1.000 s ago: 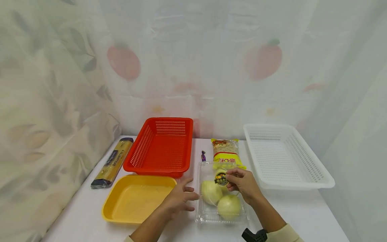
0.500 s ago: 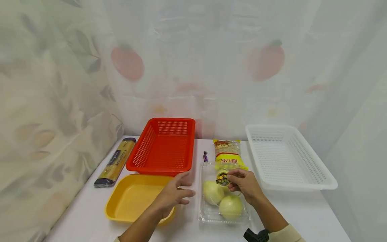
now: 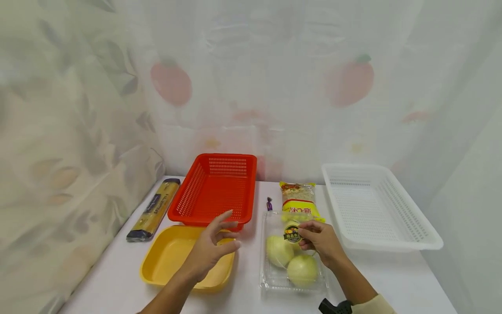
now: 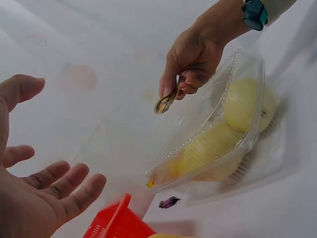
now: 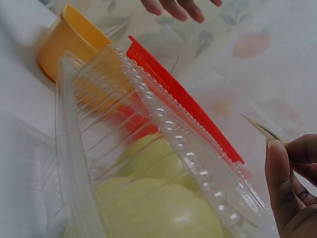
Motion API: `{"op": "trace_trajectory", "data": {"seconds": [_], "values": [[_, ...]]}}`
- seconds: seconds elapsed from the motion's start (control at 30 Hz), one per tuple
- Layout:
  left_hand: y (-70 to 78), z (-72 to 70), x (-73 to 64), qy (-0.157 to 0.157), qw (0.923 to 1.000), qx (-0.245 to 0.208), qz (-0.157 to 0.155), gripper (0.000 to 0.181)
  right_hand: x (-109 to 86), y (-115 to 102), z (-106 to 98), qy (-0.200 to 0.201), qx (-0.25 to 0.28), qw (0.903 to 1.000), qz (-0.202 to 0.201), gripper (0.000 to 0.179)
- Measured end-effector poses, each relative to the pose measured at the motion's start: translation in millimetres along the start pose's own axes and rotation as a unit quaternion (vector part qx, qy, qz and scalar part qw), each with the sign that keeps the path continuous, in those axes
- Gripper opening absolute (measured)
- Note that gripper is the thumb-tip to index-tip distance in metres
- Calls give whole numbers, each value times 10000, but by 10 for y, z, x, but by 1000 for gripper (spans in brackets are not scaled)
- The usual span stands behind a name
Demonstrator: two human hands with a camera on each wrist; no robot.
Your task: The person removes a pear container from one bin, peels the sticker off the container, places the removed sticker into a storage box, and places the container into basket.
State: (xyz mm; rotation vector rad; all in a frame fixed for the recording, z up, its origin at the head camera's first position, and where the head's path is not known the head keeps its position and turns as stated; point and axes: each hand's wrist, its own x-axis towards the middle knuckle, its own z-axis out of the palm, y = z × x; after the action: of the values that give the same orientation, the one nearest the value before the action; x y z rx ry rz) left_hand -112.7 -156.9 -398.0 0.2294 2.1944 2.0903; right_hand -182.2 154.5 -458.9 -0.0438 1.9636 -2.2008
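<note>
We see the right hand (image 3: 319, 242) pinch a round sticker (image 3: 292, 234). The sticker is up in the air over a clear box (image 3: 271, 224), not touching it. Inside the box sit pale round fruits (image 3: 302, 270), and 2 of them show well. The left hand (image 3: 209, 248) is loose, with its fingers spread, and holds nothing. It is up by the yellow tub (image 3: 168, 257). Behind that tub we see a red basket (image 3: 219, 196), and a long pack of pasta (image 3: 154, 209) lies to the left of it. Behind the box are a small purple candy (image 3: 269, 204) and a yellow bag (image 3: 299, 195). On the right stands a white basket (image 3: 364, 213).
</note>
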Motion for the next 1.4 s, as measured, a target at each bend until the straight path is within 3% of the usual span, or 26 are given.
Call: {"op": "trace_trajectory", "data": {"seconds": [0.4, 0.57, 0.83, 1.0, 1.2, 1.3, 1.4], "values": [[34, -263, -153, 12, 9974, 2, 726, 76, 6, 2, -1, 12, -66, 10000, 60, 26], [37, -374, -201, -35, 9927, 4, 1210, 75, 1, -1, 0, 0, -74, 10000, 48, 25], [33, -573, -262, -189, 9790, 97, 2029, 77, -6, -10, 7, 12, -14, 10000, 26, 23], [27, -701, -330, 17, 9719, 171, 2346, 78, -9, -14, 10, 21, -17, 10000, 29, 24], [23, -859, -399, 63, 9580, 164, 2862, 83, -15, -22, 18, 13, -13, 10000, 1, 24], [-8, -935, -427, 141, 9560, 211, 2923, 85, -17, -26, 22, 45, -9, 10000, 9, 23], [-47, -1004, -461, 340, 9616, 310, 2705, 87, -17, -24, 18, 77, 11, 10000, 32, 23]]}}
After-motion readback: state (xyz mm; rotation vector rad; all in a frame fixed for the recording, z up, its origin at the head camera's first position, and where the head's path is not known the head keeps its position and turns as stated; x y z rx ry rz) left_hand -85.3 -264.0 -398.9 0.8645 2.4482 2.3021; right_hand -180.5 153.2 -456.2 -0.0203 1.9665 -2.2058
